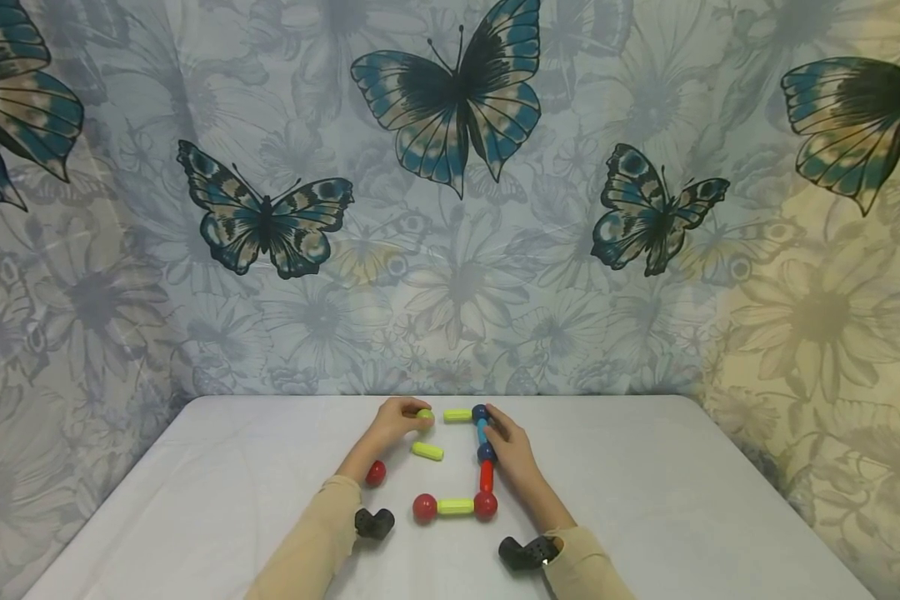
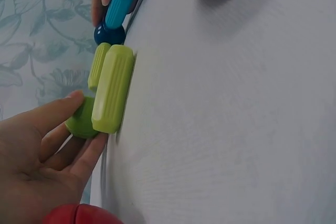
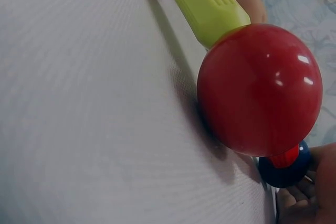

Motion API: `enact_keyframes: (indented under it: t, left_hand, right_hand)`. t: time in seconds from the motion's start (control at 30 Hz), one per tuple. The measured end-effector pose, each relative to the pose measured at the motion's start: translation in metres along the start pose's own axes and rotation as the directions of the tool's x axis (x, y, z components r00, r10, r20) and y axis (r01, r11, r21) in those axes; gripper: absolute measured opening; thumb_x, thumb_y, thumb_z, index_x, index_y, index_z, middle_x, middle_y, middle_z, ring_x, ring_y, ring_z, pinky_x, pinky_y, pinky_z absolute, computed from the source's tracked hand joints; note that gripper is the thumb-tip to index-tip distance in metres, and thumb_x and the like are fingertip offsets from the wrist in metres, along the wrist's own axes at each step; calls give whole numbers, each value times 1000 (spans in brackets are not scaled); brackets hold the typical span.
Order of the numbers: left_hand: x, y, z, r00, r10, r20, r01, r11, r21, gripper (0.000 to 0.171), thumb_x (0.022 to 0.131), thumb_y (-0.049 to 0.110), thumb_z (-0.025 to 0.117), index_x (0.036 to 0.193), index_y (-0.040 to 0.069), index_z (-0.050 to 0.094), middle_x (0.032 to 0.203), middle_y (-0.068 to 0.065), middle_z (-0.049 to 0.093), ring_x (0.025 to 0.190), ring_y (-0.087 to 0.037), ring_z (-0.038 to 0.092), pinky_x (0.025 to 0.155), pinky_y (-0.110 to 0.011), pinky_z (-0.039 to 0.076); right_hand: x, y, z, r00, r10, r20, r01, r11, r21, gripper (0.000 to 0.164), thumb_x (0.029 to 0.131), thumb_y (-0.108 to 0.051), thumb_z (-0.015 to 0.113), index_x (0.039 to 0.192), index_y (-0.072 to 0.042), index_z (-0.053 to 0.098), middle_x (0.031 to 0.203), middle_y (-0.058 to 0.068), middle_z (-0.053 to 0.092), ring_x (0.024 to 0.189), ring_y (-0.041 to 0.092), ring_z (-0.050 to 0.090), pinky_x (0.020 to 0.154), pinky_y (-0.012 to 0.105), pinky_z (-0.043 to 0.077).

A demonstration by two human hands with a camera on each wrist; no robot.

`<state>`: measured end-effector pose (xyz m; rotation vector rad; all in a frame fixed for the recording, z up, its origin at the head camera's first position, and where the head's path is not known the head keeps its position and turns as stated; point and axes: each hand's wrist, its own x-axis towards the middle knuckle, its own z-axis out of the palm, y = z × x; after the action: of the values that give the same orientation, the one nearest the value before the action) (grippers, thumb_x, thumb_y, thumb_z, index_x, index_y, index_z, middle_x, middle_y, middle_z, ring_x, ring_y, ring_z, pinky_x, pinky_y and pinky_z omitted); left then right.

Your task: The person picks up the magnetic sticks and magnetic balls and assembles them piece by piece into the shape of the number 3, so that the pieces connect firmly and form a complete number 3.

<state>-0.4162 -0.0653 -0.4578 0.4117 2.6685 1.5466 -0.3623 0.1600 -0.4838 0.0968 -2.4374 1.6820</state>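
Note:
With thumb and fingertips, my left hand [image 1: 396, 423] pinches a lime green ball [image 1: 425, 417] near the table's far edge; the ball [image 2: 81, 119] shows from the side in the left wrist view. Opposite, my right hand [image 1: 512, 443] holds the light blue rod [image 1: 482, 431] between two dark blue balls [image 1: 485, 452]. A lime rod [image 1: 457, 415] extends left from the far blue ball [image 1: 480, 412], its free end facing the green ball across a gap. Toward me, a red rod [image 1: 487, 477] leads to a red ball [image 1: 485, 505], joined by another lime rod [image 1: 455, 506] to a second red ball [image 1: 424, 508].
A loose lime rod [image 1: 427, 451] lies inside the outline of joined pieces. Beside my left wrist rests a separate red ball [image 1: 376, 473]. Black wrist devices [image 1: 375, 524] sit on both forearms. Behind the white table [image 1: 682, 492] hangs a butterfly-patterned cloth [image 1: 457, 317].

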Motion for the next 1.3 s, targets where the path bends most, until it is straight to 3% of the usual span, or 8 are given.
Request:
enact_keyframes:
  t: [0.43,0.87,1.3]
  left_hand:
    - [2,5,8,1000,19,-9,-19,1000,-7,29,84,14,75,111,4,70,113,-14,71,106,-28,66,92,-39,55]
    - [6,7,14,999,32,-1,-32,999,-4,27,84,10,75,109,3,71,110,-14,71,103,-27,67,90,-38,56]
    - [9,4,16,998,56,2,-56,998,-15,27,84,5,73,110,2,70,112,-16,71,108,-30,66,94,-40,54]
  right_hand:
    - [1,1,0,1000,1,-6,-1,1000,-20,46,101,-11,48,146,-4,43,151,20,43,140,40,40,115,49,34]
    - [1,3,0,1000,0,-7,0,1000,-14,46,100,-11,49,146,-5,43,151,19,42,140,39,40,115,48,34]
    - [0,3,-1,1000,-15,-8,15,1000,-4,46,100,-11,50,145,-5,44,151,19,43,143,38,35,118,50,29]
